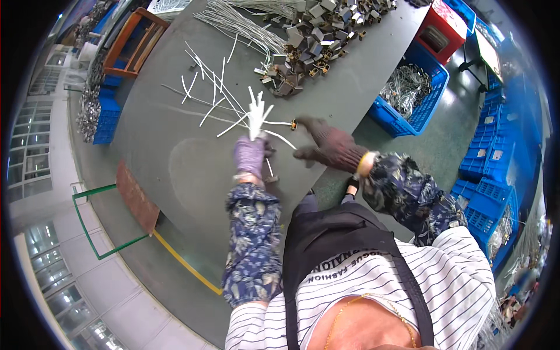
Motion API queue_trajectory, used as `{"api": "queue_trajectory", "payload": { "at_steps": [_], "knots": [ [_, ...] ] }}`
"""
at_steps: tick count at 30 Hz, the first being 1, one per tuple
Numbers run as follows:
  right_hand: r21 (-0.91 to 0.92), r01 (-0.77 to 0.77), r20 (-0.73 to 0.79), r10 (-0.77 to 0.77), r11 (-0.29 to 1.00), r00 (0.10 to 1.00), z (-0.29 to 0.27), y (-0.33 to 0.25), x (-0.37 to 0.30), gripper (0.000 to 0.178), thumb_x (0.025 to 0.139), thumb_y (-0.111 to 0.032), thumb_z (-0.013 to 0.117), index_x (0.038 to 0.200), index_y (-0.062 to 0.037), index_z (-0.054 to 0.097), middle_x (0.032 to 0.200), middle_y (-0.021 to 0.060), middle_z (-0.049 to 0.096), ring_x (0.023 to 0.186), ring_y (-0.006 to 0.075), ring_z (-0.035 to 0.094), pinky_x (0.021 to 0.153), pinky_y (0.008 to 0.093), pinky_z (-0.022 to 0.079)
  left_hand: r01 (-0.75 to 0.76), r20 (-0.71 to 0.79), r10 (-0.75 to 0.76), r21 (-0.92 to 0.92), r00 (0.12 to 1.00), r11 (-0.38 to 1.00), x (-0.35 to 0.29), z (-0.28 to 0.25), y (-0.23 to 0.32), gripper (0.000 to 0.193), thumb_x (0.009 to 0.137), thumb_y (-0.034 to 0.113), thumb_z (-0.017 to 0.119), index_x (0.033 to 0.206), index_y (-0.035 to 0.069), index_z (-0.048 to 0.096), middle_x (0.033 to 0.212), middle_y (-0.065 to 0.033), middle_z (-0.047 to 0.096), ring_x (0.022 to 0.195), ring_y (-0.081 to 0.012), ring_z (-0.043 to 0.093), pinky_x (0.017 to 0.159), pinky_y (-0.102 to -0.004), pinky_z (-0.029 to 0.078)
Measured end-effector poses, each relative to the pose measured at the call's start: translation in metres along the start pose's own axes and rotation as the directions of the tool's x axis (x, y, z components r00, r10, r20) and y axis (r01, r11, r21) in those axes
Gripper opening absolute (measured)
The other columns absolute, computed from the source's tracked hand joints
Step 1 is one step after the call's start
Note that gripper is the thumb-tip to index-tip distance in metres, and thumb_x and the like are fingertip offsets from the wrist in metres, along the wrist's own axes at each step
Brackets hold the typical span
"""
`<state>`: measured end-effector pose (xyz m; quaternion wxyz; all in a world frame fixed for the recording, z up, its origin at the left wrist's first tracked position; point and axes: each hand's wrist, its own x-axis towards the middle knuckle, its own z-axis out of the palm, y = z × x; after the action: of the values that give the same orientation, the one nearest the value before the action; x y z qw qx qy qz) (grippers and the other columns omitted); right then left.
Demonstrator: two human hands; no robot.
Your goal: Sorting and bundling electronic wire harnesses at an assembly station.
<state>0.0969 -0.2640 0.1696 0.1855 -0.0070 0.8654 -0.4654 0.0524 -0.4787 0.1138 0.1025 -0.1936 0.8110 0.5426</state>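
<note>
My left hand (249, 156), in a purple glove, is closed around a bundle of white wires (256, 116) whose ends fan out above the fist. A small metal piece (272, 177) shows just beside that hand, near the table edge. To the right, my right hand (333, 146) wears a dark brown glove, its thumb and fingers spread apart. Its upper fingertips are at a small brass-and-black part (293, 124) on the end of a white wire; whether they touch it I cannot tell. Several loose white wires (213, 87) lie scattered beyond the bundle.
On the grey table (192, 146), a heap of small metal-cased parts (315, 41) lies at the far side, beside a pile of white wires (245, 26). A blue crate (429, 111) of wired parts and a red box (438, 32) stand right. A wooden chair (135, 44) is far left.
</note>
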Motion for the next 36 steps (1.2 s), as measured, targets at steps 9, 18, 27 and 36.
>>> {"api": "queue_trajectory", "payload": {
  "at_steps": [9,18,27,36],
  "knots": [
    [0.171,0.005,-0.084,0.009,0.985,0.996,-0.029,0.004,0.105,0.033,0.081,-0.023,0.07,0.102,-0.0019,0.057,0.078,0.0096,0.061,0.07,0.0255,0.063,0.061,0.0375,0.051,0.23,0.354,0.071,-0.735,0.933,0.637,-0.002,-0.001,-0.008,0.021,0.094,0.022,0.058,0.09,0.001,0.059,0.056,0.0035,0.045,0.043,-0.0074,0.039,0.037,-0.0237,0.033],
    [0.494,-0.02,-0.102,0.08,0.869,0.992,-0.005,0.077,-0.135,0.026,0.069,0.0,0.073,0.09,-0.0057,0.059,0.082,0.0016,0.059,0.077,0.0101,0.055,0.064,0.0254,0.045,0.588,0.603,-0.047,-0.753,0.796,0.295,-0.045,0.115,0.028,0.026,0.096,0.027,0.051,0.107,0.003,0.052,0.108,-0.0195,0.063,0.098,-0.0334,0.064,0.083,-0.0508,0.054],
    [0.319,0.025,-0.216,0.047,0.947,0.975,-0.017,0.08,-0.113,0.024,0.076,-0.014,0.065,0.099,-0.0088,0.063,0.083,0.0077,0.063,0.079,0.0184,0.062,0.071,0.0342,0.051,0.334,0.396,-0.015,-0.754,0.918,0.565,-0.066,0.136,0.03,0.033,0.092,0.034,0.06,0.105,0.005,0.054,0.103,-0.0142,0.061,0.092,-0.028,0.062,0.079,-0.0448,0.054],
    [-0.122,0.235,-0.277,-0.26,0.964,0.925,-0.003,0.078,-0.136,0.013,0.073,-0.013,0.067,0.083,-0.0089,0.058,0.082,0.008,0.057,0.073,0.0258,0.058,0.059,0.0373,0.047,0.482,0.549,-0.012,-0.724,0.836,0.494,0.06,0.1,0.067,0.038,0.099,0.043,0.04,0.106,0.008,0.051,0.077,-0.0098,0.057,0.051,-0.0191,0.05,0.05,-0.0319,0.049]
  ]
}}
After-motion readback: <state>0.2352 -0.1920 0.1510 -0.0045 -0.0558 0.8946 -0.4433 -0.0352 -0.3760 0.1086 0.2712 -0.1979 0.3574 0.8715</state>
